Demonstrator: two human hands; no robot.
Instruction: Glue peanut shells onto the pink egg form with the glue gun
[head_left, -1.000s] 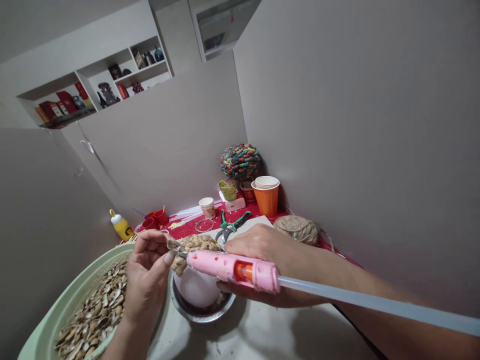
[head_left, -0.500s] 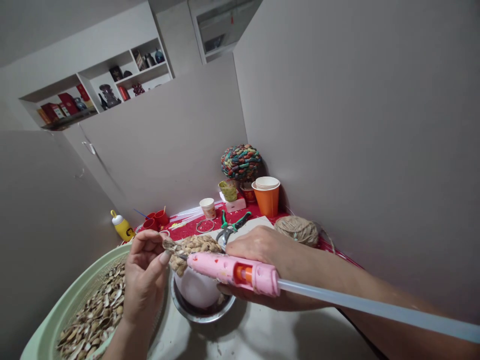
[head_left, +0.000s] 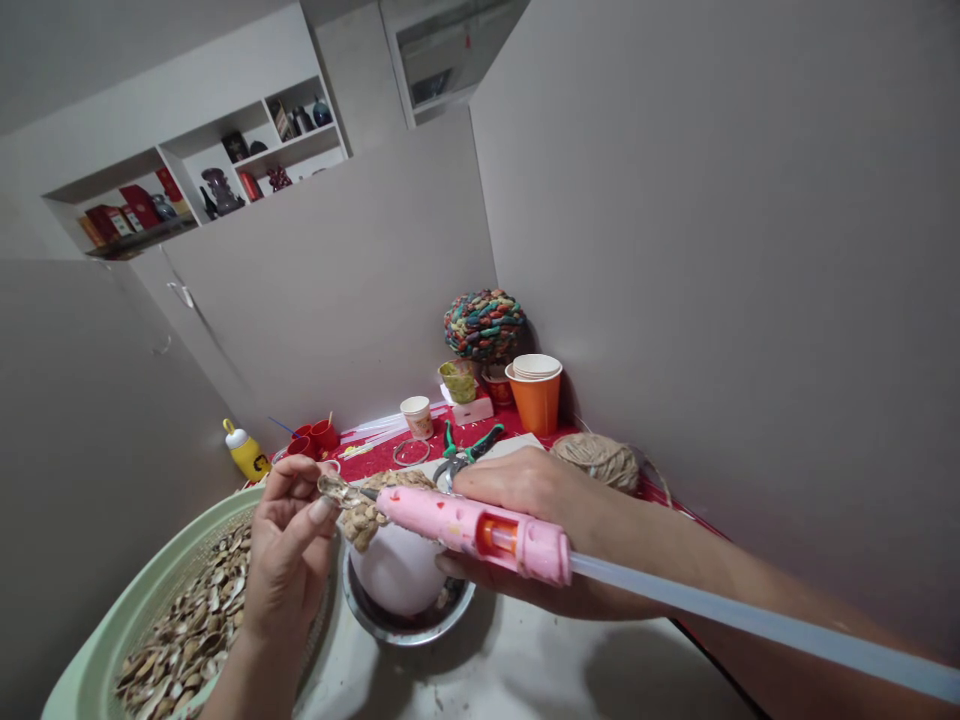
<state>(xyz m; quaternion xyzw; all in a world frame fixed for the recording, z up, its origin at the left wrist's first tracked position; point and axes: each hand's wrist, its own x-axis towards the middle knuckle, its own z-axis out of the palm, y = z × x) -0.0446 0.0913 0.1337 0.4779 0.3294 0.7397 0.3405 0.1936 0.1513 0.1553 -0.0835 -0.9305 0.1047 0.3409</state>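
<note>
My right hand (head_left: 536,500) grips a pink glue gun (head_left: 480,527) with a long clear glue stick (head_left: 750,620) trailing out of its back. The gun's nozzle points left at a small shell (head_left: 335,489) pinched between the fingers of my left hand (head_left: 289,550). Just below them a white ball (head_left: 397,570), partly covered with glued shells (head_left: 371,515), sits in a metal bowl (head_left: 409,620).
A pale green basket (head_left: 112,640) full of shells stands at lower left. Behind are green pliers (head_left: 469,455), a twine ball (head_left: 598,460), orange cups (head_left: 534,392), a paper cup (head_left: 416,415), red cups (head_left: 315,437), a yellow bottle (head_left: 246,452) and a multicoloured ball (head_left: 484,325). Grey partitions close both sides.
The glue gun's nozzle has risen a little and come up against the shell in my left hand. Both hands have stayed over the bowl.
</note>
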